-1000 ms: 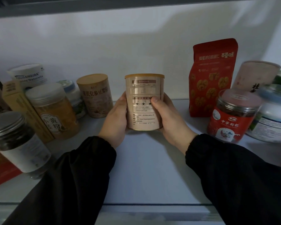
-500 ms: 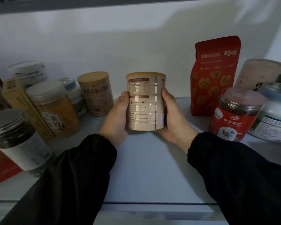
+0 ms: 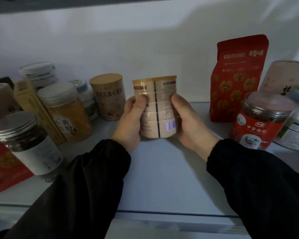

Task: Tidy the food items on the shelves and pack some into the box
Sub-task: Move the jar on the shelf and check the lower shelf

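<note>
Both hands grip the beige can [image 3: 156, 107] from opposite sides. The left hand [image 3: 130, 125] curls round its 9 o'clock flank with the thumb pressed on the label. The right hand [image 3: 188, 125] curls round the 3 o'clock flank, its thumb on the label near the top. The remaining fingers pass behind the can and are hidden.

The can stands nearly upright at the middle of the white shelf [image 3: 162, 169], its seam and barcode facing the camera. Whether its base touches the shelf cannot be told.

From the can:
- **10 o'clock:** a tan-lidded canister [image 3: 109, 97] stands just beside the left hand.
- **9 o'clock:** a jar of yellow powder [image 3: 66, 111] stands farther out.
- **8 o'clock:** a dark jar with a metal lid [image 3: 24, 142] stands near the shelf's front.
- **2 o'clock:** a red pouch [image 3: 238, 78] stands upright against the back wall, well apart from the can.
- **3 o'clock:** a red-labelled jar [image 3: 262, 121] stands in front of the pouch.

Black sleeves [image 3: 86, 187] cover both forearms.
</note>
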A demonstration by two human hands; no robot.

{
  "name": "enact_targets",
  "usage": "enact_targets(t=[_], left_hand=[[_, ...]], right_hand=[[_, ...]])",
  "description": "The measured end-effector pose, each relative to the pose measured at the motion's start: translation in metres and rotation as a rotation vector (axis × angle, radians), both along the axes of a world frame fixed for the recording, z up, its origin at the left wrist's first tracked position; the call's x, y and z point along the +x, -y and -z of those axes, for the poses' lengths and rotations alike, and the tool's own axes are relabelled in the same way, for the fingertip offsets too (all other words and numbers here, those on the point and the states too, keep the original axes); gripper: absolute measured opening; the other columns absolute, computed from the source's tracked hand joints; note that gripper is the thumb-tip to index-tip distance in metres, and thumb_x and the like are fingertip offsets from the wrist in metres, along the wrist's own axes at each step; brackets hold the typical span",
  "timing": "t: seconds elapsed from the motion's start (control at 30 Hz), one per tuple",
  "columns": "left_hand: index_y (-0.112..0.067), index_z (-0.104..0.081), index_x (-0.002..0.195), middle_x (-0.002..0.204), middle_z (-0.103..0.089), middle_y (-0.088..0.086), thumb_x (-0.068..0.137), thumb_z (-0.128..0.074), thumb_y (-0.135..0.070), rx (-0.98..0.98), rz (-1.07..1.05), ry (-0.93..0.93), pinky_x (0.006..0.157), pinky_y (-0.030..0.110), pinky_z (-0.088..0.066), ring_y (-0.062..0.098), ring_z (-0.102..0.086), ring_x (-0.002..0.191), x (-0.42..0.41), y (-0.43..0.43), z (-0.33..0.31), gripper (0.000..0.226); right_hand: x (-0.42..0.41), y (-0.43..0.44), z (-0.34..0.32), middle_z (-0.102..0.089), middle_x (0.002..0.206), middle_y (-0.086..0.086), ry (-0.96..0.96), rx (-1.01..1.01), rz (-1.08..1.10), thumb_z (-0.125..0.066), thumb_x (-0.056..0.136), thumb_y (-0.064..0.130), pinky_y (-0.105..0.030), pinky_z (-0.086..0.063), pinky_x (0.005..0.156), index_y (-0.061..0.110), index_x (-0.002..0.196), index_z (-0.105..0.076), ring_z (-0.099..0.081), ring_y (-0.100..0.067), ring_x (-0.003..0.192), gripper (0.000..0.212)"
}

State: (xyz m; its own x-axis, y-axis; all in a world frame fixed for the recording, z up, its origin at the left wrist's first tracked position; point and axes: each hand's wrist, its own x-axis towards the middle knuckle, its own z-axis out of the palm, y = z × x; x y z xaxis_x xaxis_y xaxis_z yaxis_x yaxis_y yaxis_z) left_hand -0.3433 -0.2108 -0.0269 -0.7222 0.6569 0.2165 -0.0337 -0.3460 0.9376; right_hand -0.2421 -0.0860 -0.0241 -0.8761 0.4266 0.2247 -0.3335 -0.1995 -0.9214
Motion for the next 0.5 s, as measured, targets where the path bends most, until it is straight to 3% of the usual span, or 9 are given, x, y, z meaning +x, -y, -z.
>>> enact_targets(t=[0.07,0.13,0.2,0.3,0.37,0.43,0.5], left_hand=[[-0.011,-0.052,0.146,0.141,-0.063,0.018,0.089,-0.053,-0.076,0.004,0.047,0.077,0.113,0.059,-0.044,0.035,-0.060,0.132,-0.0001,0.0003,-0.0029,0.087],[-0.015,-0.060,0.139,0.139,-0.066,0.017,0.097,-0.029,-0.071,0.036,0.107,0.128,0.114,0.054,-0.045,0.032,-0.061,0.132,-0.0012,-0.0002,-0.0035,0.076],[-0.015,-0.060,0.138,0.137,-0.067,0.015,0.100,-0.021,-0.066,0.044,0.121,0.130,0.111,0.049,-0.049,0.029,-0.062,0.131,-0.0028,-0.0012,-0.0014,0.074],[-0.011,-0.053,0.147,0.138,-0.066,0.016,0.096,-0.040,-0.071,0.007,0.080,0.078,0.105,0.048,-0.052,0.030,-0.064,0.129,-0.0026,-0.0012,-0.0022,0.081],[-0.009,-0.048,0.149,0.138,-0.066,0.015,0.075,-0.067,-0.081,-0.035,0.052,0.063,0.105,0.053,-0.053,0.031,-0.065,0.127,-0.0014,0.0000,-0.0026,0.105],[-0.008,-0.046,0.148,0.136,-0.067,0.015,0.062,-0.079,-0.081,-0.049,0.023,0.042,0.103,0.057,-0.053,0.032,-0.066,0.125,-0.0032,0.0009,-0.0004,0.118],[-0.007,-0.053,0.144,0.135,-0.068,0.016,0.077,-0.071,-0.076,-0.028,0.014,0.037,0.105,0.055,-0.052,0.032,-0.066,0.125,-0.0040,0.0016,-0.0002,0.098]], right_hand=[[0.0019,-0.0020,-0.0028,-0.075,0.120,-0.009,0.031,-0.044,-0.017,-0.061,0.095,0.049,-0.047,-0.058,0.096,0.011,0.129,-0.064,-0.071,-0.025,0.112,0.050],[0.0037,-0.0029,-0.0023,-0.069,0.132,-0.013,0.057,-0.059,-0.030,-0.056,0.094,0.050,-0.049,-0.058,0.095,0.017,0.139,-0.059,-0.068,-0.030,0.120,0.055],[0.0043,-0.0006,-0.0024,-0.069,0.134,-0.012,0.062,-0.059,-0.047,-0.052,0.097,0.048,-0.045,-0.060,0.088,0.020,0.141,-0.057,-0.068,-0.029,0.119,0.053],[0.0035,0.0009,-0.0022,-0.071,0.129,-0.011,0.039,-0.078,-0.016,-0.050,0.100,0.042,-0.052,-0.058,0.096,0.019,0.135,-0.061,-0.069,-0.030,0.119,0.044],[0.0033,-0.0005,-0.0017,-0.072,0.129,-0.010,0.031,-0.054,0.029,-0.052,0.102,0.037,-0.054,-0.057,0.098,0.018,0.141,-0.057,-0.069,-0.030,0.119,0.043],[0.0049,0.0005,-0.0029,-0.074,0.126,-0.005,0.045,0.003,0.039,-0.050,0.107,0.032,-0.049,-0.059,0.093,0.019,0.140,-0.058,-0.071,-0.025,0.116,0.036],[0.0088,0.0029,-0.0051,-0.075,0.124,0.000,0.049,0.038,0.023,-0.054,0.103,0.038,-0.048,-0.059,0.092,0.024,0.137,-0.061,-0.072,-0.021,0.115,0.037]])
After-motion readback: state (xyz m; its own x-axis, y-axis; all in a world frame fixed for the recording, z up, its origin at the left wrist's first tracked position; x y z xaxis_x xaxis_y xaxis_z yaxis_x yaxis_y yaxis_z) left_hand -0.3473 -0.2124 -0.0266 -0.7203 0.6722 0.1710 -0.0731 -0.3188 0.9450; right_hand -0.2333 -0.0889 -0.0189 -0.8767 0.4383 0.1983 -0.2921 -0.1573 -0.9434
